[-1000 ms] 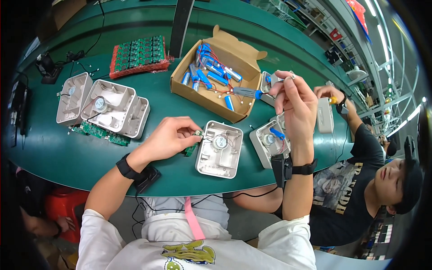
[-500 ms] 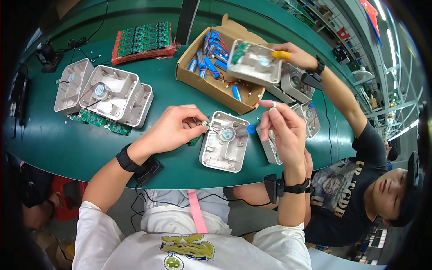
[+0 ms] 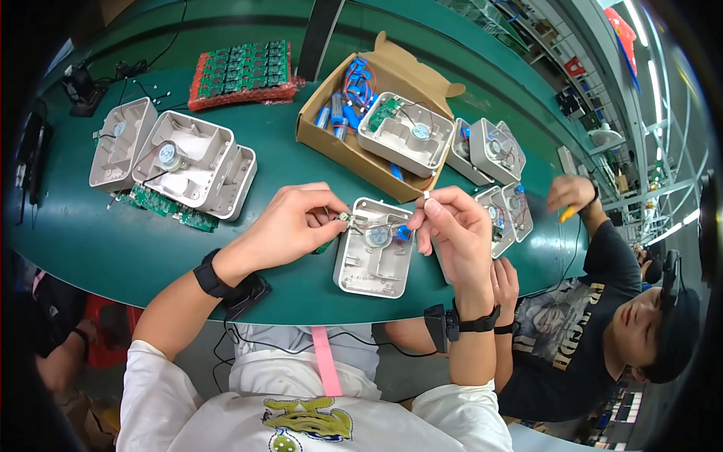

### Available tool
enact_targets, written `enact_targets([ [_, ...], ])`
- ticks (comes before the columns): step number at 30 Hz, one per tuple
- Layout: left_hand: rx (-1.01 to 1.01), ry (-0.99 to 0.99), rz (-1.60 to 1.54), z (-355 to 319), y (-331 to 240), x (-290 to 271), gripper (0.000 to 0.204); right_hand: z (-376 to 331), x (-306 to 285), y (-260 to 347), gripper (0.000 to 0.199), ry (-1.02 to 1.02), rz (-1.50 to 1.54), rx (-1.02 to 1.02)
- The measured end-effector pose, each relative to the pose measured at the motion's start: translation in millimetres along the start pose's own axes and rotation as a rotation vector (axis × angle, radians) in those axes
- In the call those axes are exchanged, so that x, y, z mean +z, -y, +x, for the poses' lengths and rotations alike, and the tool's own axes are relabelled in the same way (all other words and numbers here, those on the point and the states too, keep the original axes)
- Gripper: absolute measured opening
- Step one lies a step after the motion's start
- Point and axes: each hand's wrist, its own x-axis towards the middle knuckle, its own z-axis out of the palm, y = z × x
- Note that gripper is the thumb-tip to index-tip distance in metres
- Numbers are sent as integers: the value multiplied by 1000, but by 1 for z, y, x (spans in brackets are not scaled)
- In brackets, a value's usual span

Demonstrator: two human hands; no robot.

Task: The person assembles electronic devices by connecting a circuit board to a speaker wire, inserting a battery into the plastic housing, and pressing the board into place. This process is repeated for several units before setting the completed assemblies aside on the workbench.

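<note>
My left hand [image 3: 295, 222] is closed in a pinch on a small green circuit board [image 3: 343, 218], most of it hidden by the fingers. My right hand [image 3: 458, 226] pinches a small white connector [image 3: 426, 195] between thumb and forefinger. The end of a blue cylindrical battery [image 3: 404, 233] shows beside its lower fingers; whether they grip it I cannot tell. Between and below both hands lies an open, light-grey plastic housing [image 3: 371, 270] on the green table. A round speaker [image 3: 376, 236] sits inside it, with thin wires running toward the circuit board.
A cardboard box [image 3: 339, 154] of blue batteries stands beyond, another housing [image 3: 403, 154] resting on it. Stacked housings [image 3: 192, 128] stand left, more [image 3: 498, 153] right. Circuit boards [image 3: 245, 68] in red wrap lie at the back. A co-worker's hand [image 3: 572, 194] is at right.
The co-worker has set a housing down on the cardboard box and drawn that hand away to the right. My right hand has come slightly left and down, nearer the housing before me.
</note>
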Motion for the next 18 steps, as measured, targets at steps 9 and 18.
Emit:
enact_targets([
  [9, 62, -73, 24, -3, 0, 9, 14, -4, 55, -8, 18, 77, -788, 52],
  [18, 174, -158, 120, -9, 0, 13, 12, -6, 68, -22, 14, 1, -679, 117],
])
